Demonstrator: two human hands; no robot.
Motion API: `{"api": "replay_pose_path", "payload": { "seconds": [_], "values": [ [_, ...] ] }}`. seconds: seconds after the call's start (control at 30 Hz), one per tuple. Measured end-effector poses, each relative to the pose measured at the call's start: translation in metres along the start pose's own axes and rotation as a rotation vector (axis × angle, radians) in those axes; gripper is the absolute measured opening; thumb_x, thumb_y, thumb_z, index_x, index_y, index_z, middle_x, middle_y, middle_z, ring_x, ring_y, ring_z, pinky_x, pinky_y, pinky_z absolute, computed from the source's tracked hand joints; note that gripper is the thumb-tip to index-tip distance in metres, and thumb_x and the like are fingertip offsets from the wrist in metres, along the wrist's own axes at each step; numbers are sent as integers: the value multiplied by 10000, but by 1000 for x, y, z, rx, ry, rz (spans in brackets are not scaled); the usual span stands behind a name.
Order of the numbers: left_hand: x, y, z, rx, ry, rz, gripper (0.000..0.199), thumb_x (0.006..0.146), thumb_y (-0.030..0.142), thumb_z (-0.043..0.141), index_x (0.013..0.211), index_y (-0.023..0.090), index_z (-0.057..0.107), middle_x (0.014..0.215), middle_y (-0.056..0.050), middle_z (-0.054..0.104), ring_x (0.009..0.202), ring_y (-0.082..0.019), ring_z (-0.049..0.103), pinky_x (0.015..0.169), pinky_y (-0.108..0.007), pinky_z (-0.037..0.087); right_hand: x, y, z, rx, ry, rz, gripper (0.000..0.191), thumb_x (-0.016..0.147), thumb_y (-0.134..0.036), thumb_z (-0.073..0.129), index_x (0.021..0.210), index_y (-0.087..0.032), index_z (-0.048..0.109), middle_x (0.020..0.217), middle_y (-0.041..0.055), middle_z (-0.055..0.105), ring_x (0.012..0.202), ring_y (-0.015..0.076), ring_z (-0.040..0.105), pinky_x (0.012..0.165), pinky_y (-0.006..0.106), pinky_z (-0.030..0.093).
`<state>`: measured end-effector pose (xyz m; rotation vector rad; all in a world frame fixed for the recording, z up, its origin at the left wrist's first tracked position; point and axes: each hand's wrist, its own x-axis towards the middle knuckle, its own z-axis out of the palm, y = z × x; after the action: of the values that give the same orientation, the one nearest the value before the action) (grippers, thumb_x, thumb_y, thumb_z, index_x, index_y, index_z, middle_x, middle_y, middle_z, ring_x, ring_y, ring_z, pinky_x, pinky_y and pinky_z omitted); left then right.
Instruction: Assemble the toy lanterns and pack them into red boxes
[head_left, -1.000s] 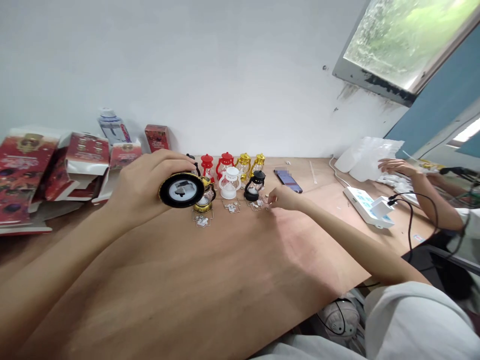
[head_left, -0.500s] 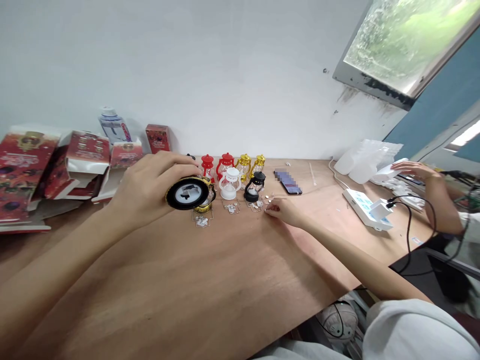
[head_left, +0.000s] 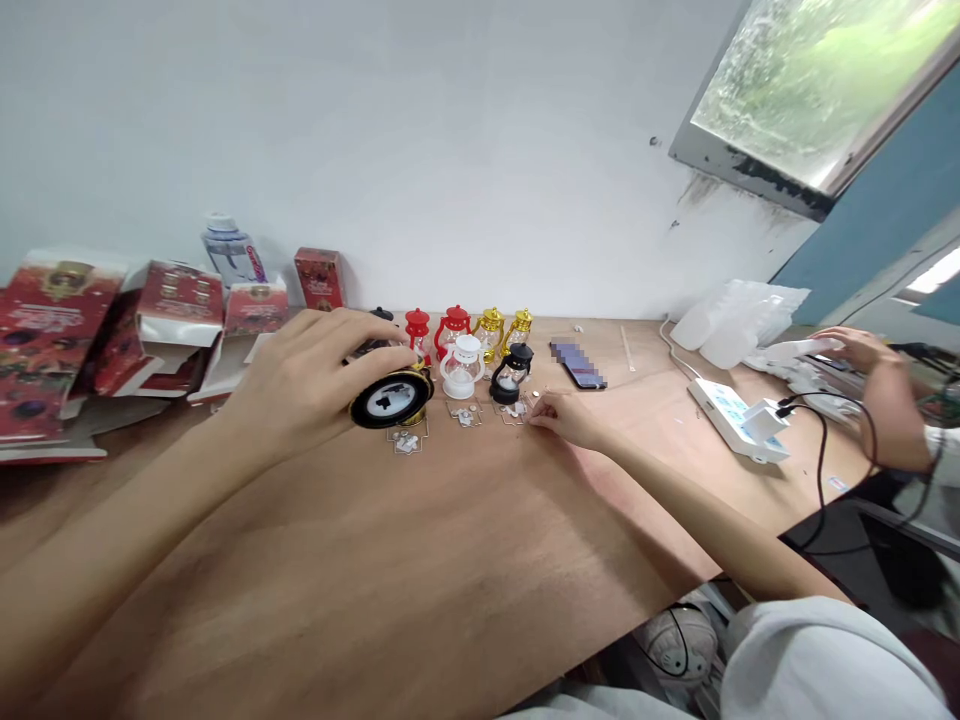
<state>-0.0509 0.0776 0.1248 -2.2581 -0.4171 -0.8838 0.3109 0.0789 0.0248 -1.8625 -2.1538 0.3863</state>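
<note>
My left hand (head_left: 307,375) grips a dark lantern (head_left: 391,400), tilted so that its round base faces me. On the tabletop, my right hand (head_left: 562,418) has its fingers pressed together beside small white pieces (head_left: 514,410); whatever they may pinch is too small to make out. A black lantern (head_left: 511,375) and a white lantern (head_left: 462,368) stand upright between the hands. Behind them are red lanterns (head_left: 453,335) and gold lanterns (head_left: 490,332). More white pieces (head_left: 406,441) lie in a thin outline below the held lantern.
Opened red boxes (head_left: 180,305) and a bottle (head_left: 231,250) stand at the left. A phone (head_left: 579,364) lies behind my right hand. A power strip (head_left: 731,415) with black cables and white plastic bags (head_left: 739,320) are at the right, near another person's hand (head_left: 855,350).
My left hand has tipped the held lantern slightly and shifted it a little right and down. My right hand has barely moved. The other person's hand has moved slightly right.
</note>
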Motion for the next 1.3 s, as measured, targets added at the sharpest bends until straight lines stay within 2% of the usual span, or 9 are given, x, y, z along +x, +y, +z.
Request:
{"api": "replay_pose_path", "payload": {
  "seconds": [0.37,0.57,0.67,0.83,0.97,1.03,1.17,1.23,1.3],
  "values": [
    [-3,1,6,-13,36,-17,180,948,180,448,1066,245,568,1085,-57,687,957,-234,636,732,-332,430,32,28,-14,16,23,130,261,945,-347,572,1119,-157,614,1106,65,643,923,170,643,801,359,563],
    [-6,6,10,-254,45,-127,204,937,193,472,1060,272,615,1129,-49,662,1009,-235,623,806,-345,472,28,6,-20,160,165,30,196,908,-314,588,868,-137,664,826,49,671,757,167,629,713,326,533],
    [-1,26,12,-691,94,-398,251,822,260,695,1055,242,604,1120,-54,654,1039,-228,619,888,-361,498,12,-31,-20,304,216,-113,239,883,-322,596,1065,-172,634,936,61,687,784,165,633,728,319,537],
    [13,66,22,-1594,330,-1277,499,645,368,852,1005,203,548,993,-17,675,968,-190,647,915,-382,533,-27,-96,-2,755,43,-544,834,703,-372,818,1406,-351,370,1394,73,493,1010,171,605,810,323,575],
    [13,86,30,-1899,358,-1642,451,651,392,852,982,204,610,1071,-14,691,1051,-173,643,959,-315,524,-43,-119,15,982,113,-529,518,786,-336,763,1237,-350,509,1210,25,590,956,137,605,775,283,565],
    [9,95,34,-1986,272,-1636,480,678,451,825,1034,204,618,1169,-50,674,1141,-224,617,981,-371,523,-44,-120,16,1002,194,-427,327,803,-363,739,1078,-287,579,1018,13,632,863,131,608,711,270,552],
    [-7,118,44,-1976,-69,-1412,519,766,516,717,1173,227,576,1367,-98,568,1316,-301,485,1016,-484,484,-43,-103,-17,926,311,-350,310,750,-407,760,954,-225,614,848,12,622,707,125,577,552,248,470],
    [-17,132,48,-1791,-391,-1155,481,785,424,699,1200,218,567,1320,-119,603,1274,-318,525,1039,-530,447,-42,-88,-48,835,392,-296,319,732,-392,761,950,-211,613,819,7,622,633,107,542,525,245,423],
    [-27,145,51,-1454,-602,-708,450,798,326,673,1215,180,586,1347,-159,577,1294,-353,499,1095,-573,369,-38,-71,-79,671,425,-170,351,728,-386,750,990,-205,603,807,6,621,613,109,523,535,257,396]
  ]
}}
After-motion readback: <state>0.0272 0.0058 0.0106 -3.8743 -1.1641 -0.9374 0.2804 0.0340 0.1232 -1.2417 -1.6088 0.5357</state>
